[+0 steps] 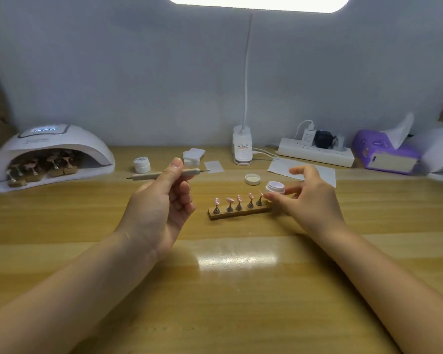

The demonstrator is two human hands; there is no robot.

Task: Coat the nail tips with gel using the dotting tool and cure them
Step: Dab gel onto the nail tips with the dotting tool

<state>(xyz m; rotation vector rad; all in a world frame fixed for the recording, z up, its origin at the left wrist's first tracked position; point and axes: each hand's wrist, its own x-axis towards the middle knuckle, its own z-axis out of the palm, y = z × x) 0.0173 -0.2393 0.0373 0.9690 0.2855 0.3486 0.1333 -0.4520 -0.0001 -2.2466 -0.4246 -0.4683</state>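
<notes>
My left hand [161, 200] pinches a pale dotting tool [192, 171] between thumb and fingers, held level above the table. Several pink nail tips [239, 199] stand on metal posts in a wooden holder [237, 213] at the table's middle. My right hand [310, 198] is beside the holder's right end, its fingers curled loosely around an open white gel jar [275, 186]. The jar's lid [252, 179] lies upside down just behind the holder. A white curing lamp [51, 157] at the far left has several other holders with tips inside it.
A second closed gel jar [142, 164], a stack of white wipes [193, 155] and a loose wipe [213, 166] lie behind. A desk lamp base [242, 145], a power strip [315, 152], a sheet of paper [317, 172] and a purple tissue pack [386, 152] line the back right.
</notes>
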